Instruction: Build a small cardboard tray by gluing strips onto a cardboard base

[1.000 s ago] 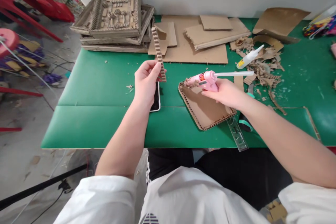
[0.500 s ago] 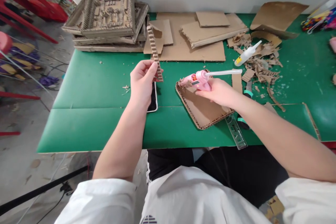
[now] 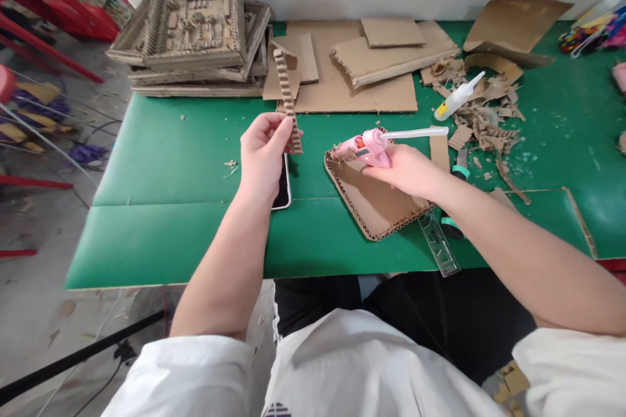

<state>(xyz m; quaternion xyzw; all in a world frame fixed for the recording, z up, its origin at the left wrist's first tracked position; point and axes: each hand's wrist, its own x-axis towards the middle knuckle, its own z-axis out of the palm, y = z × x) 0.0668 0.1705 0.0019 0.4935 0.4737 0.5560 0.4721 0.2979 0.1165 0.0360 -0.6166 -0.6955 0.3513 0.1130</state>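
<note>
Cardboard, cut as a narrow corrugated strip (image 3: 287, 101), stands nearly upright in our left hand (image 3: 261, 153) just left of frame centre. Thumb and fingers pinch its lower end, and its long axis runs up the frame. Our right hand (image 3: 405, 169), right of centre, is wrapped round a pink glue gun (image 3: 369, 145). The gun lies crosswise to the corrugated strip with its nozzle pointing left at the strip's lower end, near but apart from it. The gun hangs over the upper left corner of a cardboard tray (image 3: 376, 205). A phone (image 3: 282, 189) lies under our left hand and a ruler (image 3: 439, 244) lies at the tray's lower right. The green table (image 3: 171, 156) stretches leftward. Stacked frames (image 3: 195, 32) and flat sheets (image 3: 352, 85) line the top edge, with scraps (image 3: 484, 120) at upper right.
</note>
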